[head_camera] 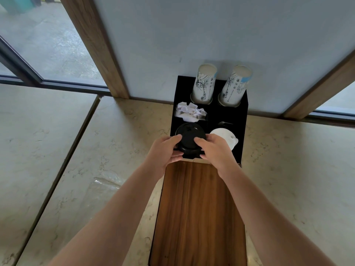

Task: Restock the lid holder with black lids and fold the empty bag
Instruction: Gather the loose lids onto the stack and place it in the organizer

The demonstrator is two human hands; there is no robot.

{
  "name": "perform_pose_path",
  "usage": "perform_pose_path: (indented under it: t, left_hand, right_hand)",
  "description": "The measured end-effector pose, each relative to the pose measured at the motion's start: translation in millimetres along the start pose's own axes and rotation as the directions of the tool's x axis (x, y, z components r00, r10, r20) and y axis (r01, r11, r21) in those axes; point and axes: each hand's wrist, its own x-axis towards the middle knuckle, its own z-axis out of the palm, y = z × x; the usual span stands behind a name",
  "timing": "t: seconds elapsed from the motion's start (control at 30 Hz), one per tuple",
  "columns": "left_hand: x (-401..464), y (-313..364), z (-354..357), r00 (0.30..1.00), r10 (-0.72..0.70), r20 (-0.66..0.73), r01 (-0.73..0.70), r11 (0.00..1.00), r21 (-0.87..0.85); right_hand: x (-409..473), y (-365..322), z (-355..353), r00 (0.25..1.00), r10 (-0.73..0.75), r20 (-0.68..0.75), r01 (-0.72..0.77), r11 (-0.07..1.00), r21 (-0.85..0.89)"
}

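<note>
Open marble floor (80, 160) is seen left of the narrow wooden worktop (197, 208); at its far edge a black holder (238, 131) is set against the wall; a stack of round black lids (189, 139) is clamped between the left hand (163, 152) and right hand (215, 150), over the front-left slot; glossy white lids (224, 136) are seen beside it; crumpled napkins (190, 112) and two paper cup stacks (204, 84) are held behind.

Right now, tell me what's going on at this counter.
A person is holding a stack of round black plastic lids with both hands, the left hand and right hand gripping either side, at the front left compartment of a black lid holder. White plastic lids sit in the compartment to the right. Crumpled white paper lies behind the black lids, and two printed paper cup stacks stand upside down at the back.
</note>
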Motion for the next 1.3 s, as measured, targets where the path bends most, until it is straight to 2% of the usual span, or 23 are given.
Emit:
perform_pose_path:
  t: [0.1, 0.2, 0.53, 0.77, 1.3]
  left_hand:
    - [11.6, -1.9, 4.5, 0.998, 0.003, -0.064, -0.001, 1.0, 0.029]
    - [20.1, -0.1, 9.1, 0.994, 0.057, -0.094, -0.051, 0.997, 0.06]
    - [35.1, -1.9, 13.9, 0.984, 0.136, -0.113, -0.089, 0.934, 0.347]
    - [46.0, -3.6, 7.8, 0.973, 0.177, -0.149, -0.091, 0.884, 0.459]
    - [62.4, 7.4, 6.1, 0.969, 0.185, -0.161, -0.066, 0.828, 0.556]
  right_hand:
    - [5.8, 0.2, 6.0, 0.991, -0.111, -0.07, 0.094, 0.974, -0.208]
    - [12.2, -1.2, 10.8, 0.984, -0.16, -0.078, 0.127, 0.94, -0.317]
    - [15.9, -0.9, 21.2, 0.984, -0.173, -0.041, 0.125, 0.837, -0.532]
    - [18.0, -2.9, 16.5, 0.962, -0.274, -0.017, 0.194, 0.724, -0.662]
    - [33.9, -14.8, 18.6, 0.997, -0.079, 0.018, 0.069, 0.709, -0.702]
